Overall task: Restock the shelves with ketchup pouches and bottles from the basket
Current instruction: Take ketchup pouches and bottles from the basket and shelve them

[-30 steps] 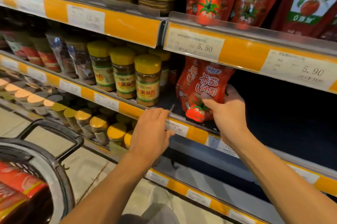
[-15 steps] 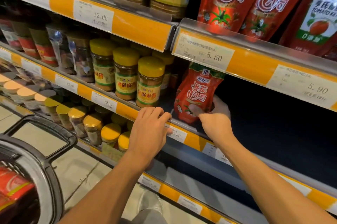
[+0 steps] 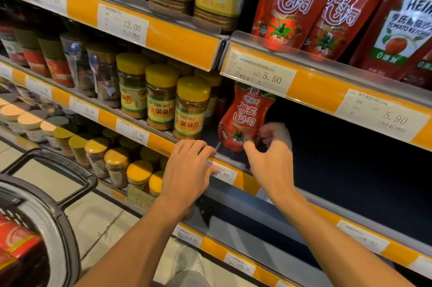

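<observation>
A red ketchup pouch stands upright at the left end of the dark middle shelf, beside the yellow-lidded jars. My right hand is at its lower right corner, thumb on the front and curled fingers just behind, pinching it. My left hand rests on the orange price rail of that shelf, fingers laid over the edge. The grey basket sits at the lower left with red pouches inside.
Yellow-lidded sauce jars fill the shelf left of the pouch. The upper shelf holds more red ketchup pouches and a Heinz bottle. More jars line the lower shelf. The middle shelf to the right of the pouch is dark.
My right hand has stood the pouch upright deeper on the shelf and slid down to its lower corner. The left hand stays on the rail.
</observation>
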The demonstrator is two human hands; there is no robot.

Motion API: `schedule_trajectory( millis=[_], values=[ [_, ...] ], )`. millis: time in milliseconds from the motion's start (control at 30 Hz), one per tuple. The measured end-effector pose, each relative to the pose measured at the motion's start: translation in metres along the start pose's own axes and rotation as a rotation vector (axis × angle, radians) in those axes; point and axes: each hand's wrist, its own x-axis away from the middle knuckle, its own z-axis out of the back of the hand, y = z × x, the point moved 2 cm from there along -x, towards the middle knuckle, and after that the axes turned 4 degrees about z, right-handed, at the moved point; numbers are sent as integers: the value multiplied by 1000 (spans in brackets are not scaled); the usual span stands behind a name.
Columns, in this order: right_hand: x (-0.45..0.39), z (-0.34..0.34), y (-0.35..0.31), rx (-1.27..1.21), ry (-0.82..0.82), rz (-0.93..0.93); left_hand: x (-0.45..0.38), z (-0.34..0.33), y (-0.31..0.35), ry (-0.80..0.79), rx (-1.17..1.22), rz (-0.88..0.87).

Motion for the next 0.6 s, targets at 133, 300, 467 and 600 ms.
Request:
schedule_trajectory(
  millis=[133,300,467,600],
  values=[
    [17,-11,-14,249,-375,268,2,-1,-3,22,-30,-1],
    [-5,-36,-10,432,-600,138,2,-1,-5,28,-5,6],
    [-26,-50,1,514,-630,127,1,-4,-8,31,-5,3],
    [-37,-61,6,540,-613,82,0,-7,-11,29,-5,-2]
  ],
)
